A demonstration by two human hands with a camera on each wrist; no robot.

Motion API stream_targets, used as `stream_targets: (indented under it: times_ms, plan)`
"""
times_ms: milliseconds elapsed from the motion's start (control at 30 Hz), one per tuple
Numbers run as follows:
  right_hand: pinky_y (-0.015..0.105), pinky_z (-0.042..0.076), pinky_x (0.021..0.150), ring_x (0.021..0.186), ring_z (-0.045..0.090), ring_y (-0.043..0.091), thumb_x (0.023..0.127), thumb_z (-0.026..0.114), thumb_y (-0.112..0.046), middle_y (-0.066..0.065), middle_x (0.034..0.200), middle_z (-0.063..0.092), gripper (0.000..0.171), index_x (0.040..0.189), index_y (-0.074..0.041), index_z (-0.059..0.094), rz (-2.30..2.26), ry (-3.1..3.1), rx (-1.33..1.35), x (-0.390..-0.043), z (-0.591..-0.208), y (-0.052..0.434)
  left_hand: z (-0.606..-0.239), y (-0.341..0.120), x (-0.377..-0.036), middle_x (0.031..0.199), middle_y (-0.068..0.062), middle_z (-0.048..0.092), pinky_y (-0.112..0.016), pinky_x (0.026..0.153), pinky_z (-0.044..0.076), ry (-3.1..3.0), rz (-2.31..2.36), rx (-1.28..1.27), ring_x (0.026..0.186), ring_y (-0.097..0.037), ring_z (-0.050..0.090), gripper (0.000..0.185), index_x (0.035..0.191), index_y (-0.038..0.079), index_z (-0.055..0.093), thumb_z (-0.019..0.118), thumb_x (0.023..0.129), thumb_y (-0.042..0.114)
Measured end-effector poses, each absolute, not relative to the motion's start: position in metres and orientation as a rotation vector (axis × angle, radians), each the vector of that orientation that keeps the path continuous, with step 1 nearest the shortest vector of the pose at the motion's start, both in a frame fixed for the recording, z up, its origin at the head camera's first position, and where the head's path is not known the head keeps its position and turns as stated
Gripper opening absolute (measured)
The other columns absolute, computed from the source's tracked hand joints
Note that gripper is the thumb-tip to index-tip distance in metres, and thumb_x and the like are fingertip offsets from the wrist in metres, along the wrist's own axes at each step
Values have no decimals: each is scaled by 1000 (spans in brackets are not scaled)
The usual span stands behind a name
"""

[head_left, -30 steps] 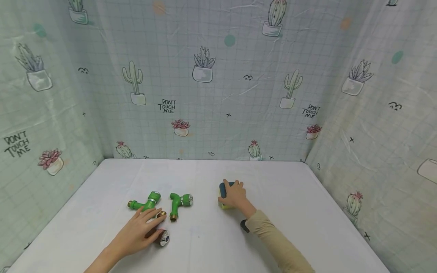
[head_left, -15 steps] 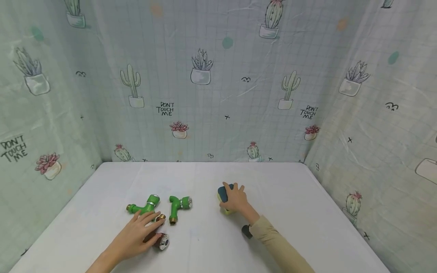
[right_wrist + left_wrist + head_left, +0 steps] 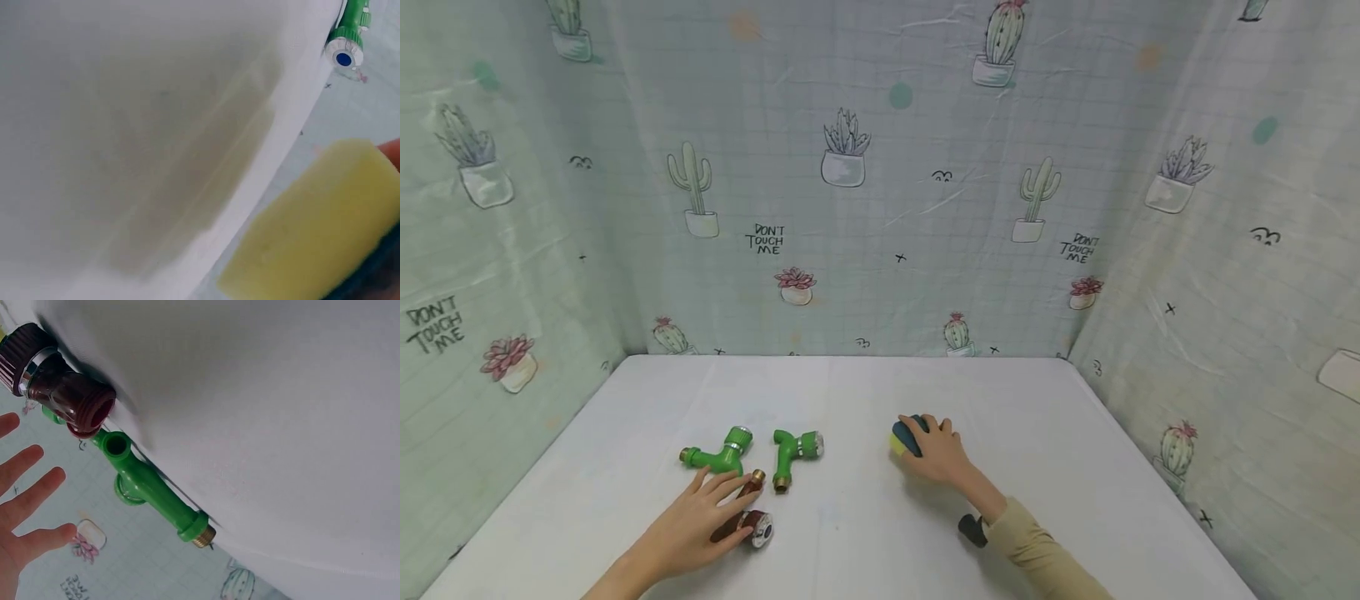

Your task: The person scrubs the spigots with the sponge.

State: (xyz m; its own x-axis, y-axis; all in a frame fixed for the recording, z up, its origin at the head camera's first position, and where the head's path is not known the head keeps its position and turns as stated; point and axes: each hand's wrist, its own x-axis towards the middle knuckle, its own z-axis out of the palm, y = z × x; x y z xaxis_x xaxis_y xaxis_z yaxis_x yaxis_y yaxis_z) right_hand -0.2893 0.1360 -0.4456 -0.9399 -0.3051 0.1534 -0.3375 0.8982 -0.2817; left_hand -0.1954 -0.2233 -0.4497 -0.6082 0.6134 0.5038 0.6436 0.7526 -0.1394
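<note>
In the head view my right hand (image 3: 942, 457) grips a sponge (image 3: 907, 435) with a dark blue scouring side and a yellow side. The sponge is tilted, and its yellow side (image 3: 319, 219) looks raised off the table in the right wrist view. My left hand (image 3: 692, 525) lies over a brown tap (image 3: 758, 529) with a chrome ring and brass thread, partly hiding it. Its fingers are spread and loose, apart from the brown tap (image 3: 72, 394) in the left wrist view. A green tap (image 3: 715, 458) lies just beyond these fingers, and a second green tap (image 3: 787, 454) lies to its right.
A white table (image 3: 850, 550) bears everything. Cactus-print curtains (image 3: 880, 217) enclose it at the back and both sides. A small black piece (image 3: 972, 530) shows under the right wrist.
My right hand has moved right and slightly nearer with the sponge, tilting it so more yellow shows. My left hand stays almost still, with slightly more of the brown tap visible.
</note>
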Motion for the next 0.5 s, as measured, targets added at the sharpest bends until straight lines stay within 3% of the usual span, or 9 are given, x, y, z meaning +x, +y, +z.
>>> stream_targets:
  times_ms: [67,100,200,300,367,433,500]
  plan:
    - [53,40,76,99,40,38,80,45,-31,22,127,41,55,134,-21,39,477,-2953,509,-285,-445,140,-450,-224,-196,110,-4,61,-53,88,37,-2403,-60,-970,103,-25,55,40,106,18,65,67,75,43]
    - [53,40,76,98,40,37,80,44,-31,22,127,41,55,134,-21,38,482,-2949,511,-283,-445,141,-450,-225,-196,110,-5,61,-52,96,32,-2397,-57,-986,103,-25,54,41,106,18,65,67,75,44]
    - [51,39,77,98,38,36,82,44,-32,22,127,39,55,136,-22,36,490,-2956,533,-275,-442,144,-450,-228,-198,110,-5,61,-42,113,6,-2352,-23,-1041,101,-24,55,45,107,17,64,65,74,48]
    - [53,40,79,101,38,37,84,46,-33,23,127,36,55,137,-22,33,506,-2954,565,-266,-439,144,-451,-229,-199,112,-7,61,-28,111,-17,-2324,5,-1090,100,-25,55,50,108,16,64,63,74,52]
    - [53,40,80,103,38,39,86,49,-35,24,126,36,55,137,-21,33,512,-2944,578,-259,-437,144,-451,-228,-199,114,-8,60,-37,114,-12,-2326,25,-1100,101,-26,54,51,110,15,63,63,74,52]
    - [53,40,81,105,38,39,86,52,-37,24,124,37,56,137,-21,33,510,-2929,584,-253,-435,144,-449,-226,-200,114,-8,60,-52,113,7,-2344,47,-1093,102,-27,54,52,111,15,62,62,75,52]
    - [53,40,82,104,38,38,86,53,-39,24,122,38,57,136,-20,35,505,-2913,587,-249,-435,144,-446,-223,-202,114,-8,60,-59,103,26,-2372,56,-1079,104,-29,54,51,113,15,61,61,76,50]
